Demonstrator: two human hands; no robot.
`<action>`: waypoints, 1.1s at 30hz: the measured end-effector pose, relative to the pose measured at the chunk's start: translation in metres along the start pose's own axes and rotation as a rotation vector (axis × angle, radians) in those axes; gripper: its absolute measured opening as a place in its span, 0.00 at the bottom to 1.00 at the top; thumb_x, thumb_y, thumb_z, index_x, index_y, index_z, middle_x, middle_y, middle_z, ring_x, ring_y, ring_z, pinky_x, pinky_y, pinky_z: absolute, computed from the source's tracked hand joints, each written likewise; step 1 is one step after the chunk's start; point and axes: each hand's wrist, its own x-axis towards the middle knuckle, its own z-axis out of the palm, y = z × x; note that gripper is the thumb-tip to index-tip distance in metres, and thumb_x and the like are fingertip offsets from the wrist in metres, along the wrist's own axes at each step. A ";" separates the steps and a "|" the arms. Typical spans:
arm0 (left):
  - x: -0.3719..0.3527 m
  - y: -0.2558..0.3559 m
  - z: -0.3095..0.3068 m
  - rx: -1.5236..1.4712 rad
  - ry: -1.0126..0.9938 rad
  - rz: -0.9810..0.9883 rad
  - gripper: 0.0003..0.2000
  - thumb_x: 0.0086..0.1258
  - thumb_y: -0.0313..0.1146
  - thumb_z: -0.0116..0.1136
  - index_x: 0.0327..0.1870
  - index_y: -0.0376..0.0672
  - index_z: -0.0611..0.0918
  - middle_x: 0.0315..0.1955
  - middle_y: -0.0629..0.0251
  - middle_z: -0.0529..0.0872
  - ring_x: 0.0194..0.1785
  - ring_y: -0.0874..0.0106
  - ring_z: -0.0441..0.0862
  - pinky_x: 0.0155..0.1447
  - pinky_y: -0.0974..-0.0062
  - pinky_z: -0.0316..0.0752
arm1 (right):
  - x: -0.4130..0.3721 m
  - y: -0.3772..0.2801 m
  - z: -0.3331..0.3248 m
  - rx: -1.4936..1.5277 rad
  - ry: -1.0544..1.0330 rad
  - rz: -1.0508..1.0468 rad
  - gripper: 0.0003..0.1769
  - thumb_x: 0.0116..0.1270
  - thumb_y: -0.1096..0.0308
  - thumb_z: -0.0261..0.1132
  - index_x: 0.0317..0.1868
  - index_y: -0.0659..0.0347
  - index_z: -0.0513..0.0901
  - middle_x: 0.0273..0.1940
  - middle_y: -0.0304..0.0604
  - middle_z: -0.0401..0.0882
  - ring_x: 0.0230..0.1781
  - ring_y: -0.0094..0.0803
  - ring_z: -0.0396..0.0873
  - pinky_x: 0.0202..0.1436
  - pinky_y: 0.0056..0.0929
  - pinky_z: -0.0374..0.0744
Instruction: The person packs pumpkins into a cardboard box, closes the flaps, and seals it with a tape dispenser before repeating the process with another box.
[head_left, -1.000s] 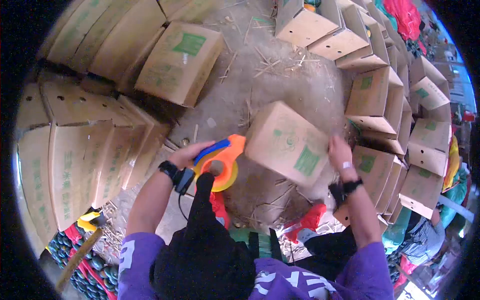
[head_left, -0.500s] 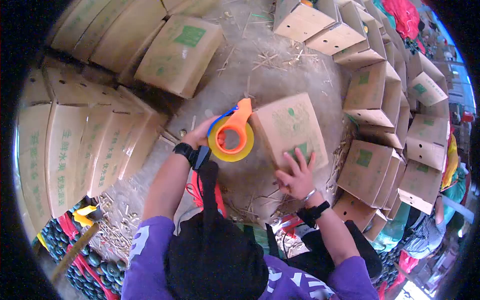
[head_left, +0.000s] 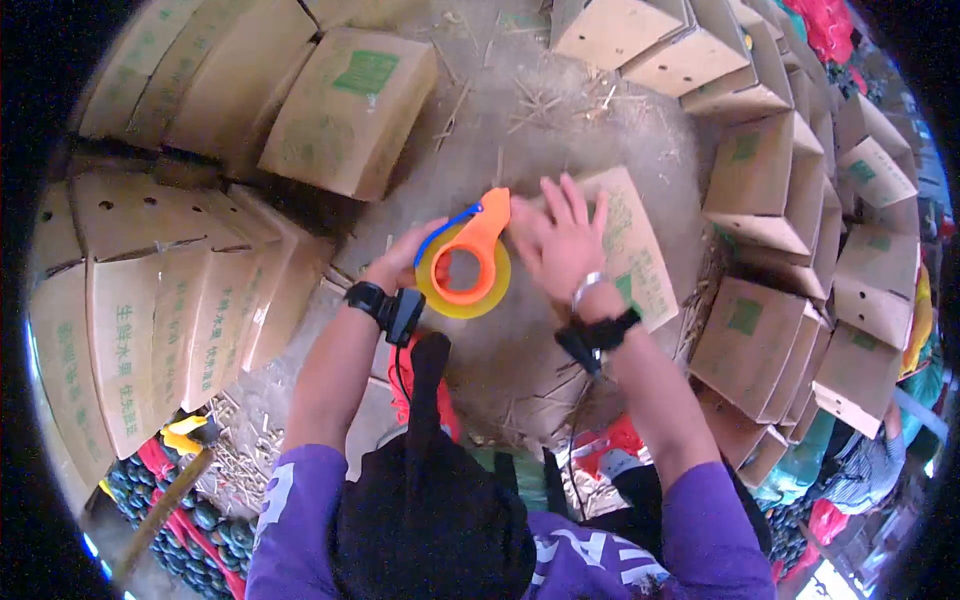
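Observation:
My left hand is wrapped round an orange tape dispenser with a blue strip and a roll of yellowish tape. The dispenser's tip points away from me, close to the left side of a cardboard carton with green print. My right hand is over that carton's left part, fingers spread, near the dispenser's tip. Whether its fingertips touch the carton or the tape cannot be made out. The hand and forearm hide much of the carton.
Another carton stands at the upper left, beside stacked cartons. Open boxes line the right side. Straw bits litter the floor. Dark round fruit lies at the lower left, near a yellow-handled tool.
My right hand has moved up and left from the carton's near edge toward the dispenser's tip. The carton appears slightly farther right. My left hand still holds the tape dispenser.

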 end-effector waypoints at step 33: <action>-0.100 0.013 0.069 1.561 -0.058 0.159 0.20 0.61 0.49 0.49 0.39 0.41 0.82 0.34 0.52 0.83 0.39 0.55 0.80 0.45 0.64 0.73 | 0.012 0.012 0.005 0.288 0.260 0.049 0.23 0.45 0.74 0.63 0.46 0.56 0.78 0.50 0.48 0.70 0.53 0.44 0.66 0.62 0.45 0.61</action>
